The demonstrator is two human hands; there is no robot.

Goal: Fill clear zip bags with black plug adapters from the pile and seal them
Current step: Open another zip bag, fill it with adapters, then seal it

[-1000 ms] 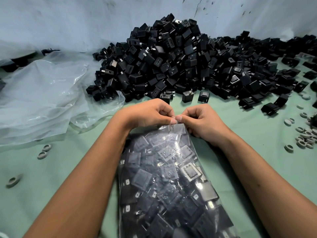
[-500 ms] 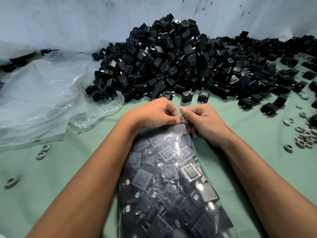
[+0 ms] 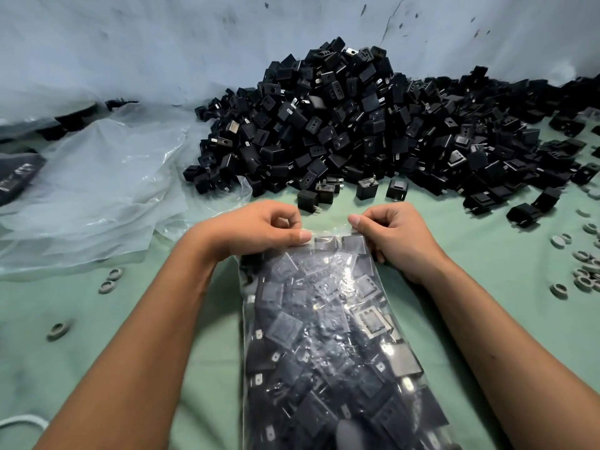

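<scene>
I see the filled zip bag lying on the green worktop just before the adapter pile. My left hand and right hand each pinch its top edge, fingers curled, hands apart at opposite corners.
</scene>
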